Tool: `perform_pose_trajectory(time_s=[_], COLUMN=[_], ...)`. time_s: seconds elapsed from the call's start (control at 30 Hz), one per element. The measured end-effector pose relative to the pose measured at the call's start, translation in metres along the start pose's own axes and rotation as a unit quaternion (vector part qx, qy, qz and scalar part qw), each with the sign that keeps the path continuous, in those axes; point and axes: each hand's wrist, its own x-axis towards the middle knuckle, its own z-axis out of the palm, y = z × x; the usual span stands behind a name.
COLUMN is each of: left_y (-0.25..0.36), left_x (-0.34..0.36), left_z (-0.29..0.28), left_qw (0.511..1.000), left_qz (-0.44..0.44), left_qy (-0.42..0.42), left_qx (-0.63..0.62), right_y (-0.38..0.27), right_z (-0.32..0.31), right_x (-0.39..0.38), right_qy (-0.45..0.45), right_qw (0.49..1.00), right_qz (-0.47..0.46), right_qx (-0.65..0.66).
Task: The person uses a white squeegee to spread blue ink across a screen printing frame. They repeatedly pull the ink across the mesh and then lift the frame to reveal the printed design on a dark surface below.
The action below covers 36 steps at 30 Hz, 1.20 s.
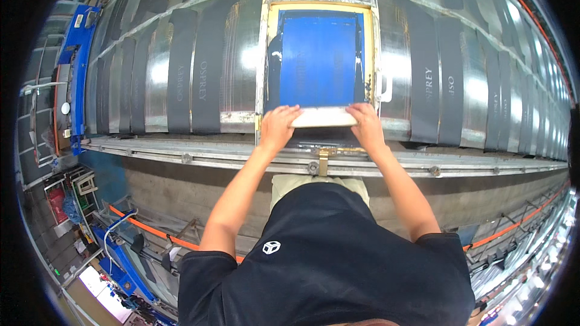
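Observation:
My left hand (279,128) and my right hand (367,125) grip the two ends of a pale squeegee (324,118), which lies across the near end of a screen printing frame (263,54). Fingers of both hands wrap over its top edge. The frame has metal sides and a yellowish border around a blue mesh area (320,54). Dark smears and white flecks show along the mesh's left and right sides. The squeegee's lower edge, where it meets the screen, is hidden from me.
Dark grey fabric pieces (177,78) with pale lettering lie in rows on the long shiny table (241,54), left and right of the frame. A metal rail (241,160) runs along its near edge. Blue machinery (77,78) stands at the left end. Orange bars (158,232) run behind me.

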Motion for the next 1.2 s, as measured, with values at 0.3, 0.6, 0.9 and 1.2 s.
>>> perform_pose_trajectory(time_s=[0.3, 0.6, 0.9, 1.2], left_y=[-0.067, -0.08, -0.04, 0.022], left_x=[0.239, 0.304, 0.149, -0.036], left_z=[-0.028, -0.026, -0.007, 0.009], left_qw=[0.999, 0.998, 1.0, 0.998], left_qz=[0.017, -0.053, -0.029, -0.047], left_qy=[0.036, -0.005, 0.007, -0.022], left_qx=[-0.011, -0.011, -0.008, -0.019], right_y=[0.093, 0.119, 0.06, -0.001], right_z=[-0.02, -0.014, 0.006, 0.021], right_x=[0.234, 0.284, 0.125, -0.052], right_qy=[0.024, 0.058, 0.041, 0.0], right_qw=[0.995, 0.994, 0.997, 0.998], right_qz=[-0.016, 0.029, 0.052, 0.062], right_qx=[-0.094, -0.084, -0.031, -0.016])
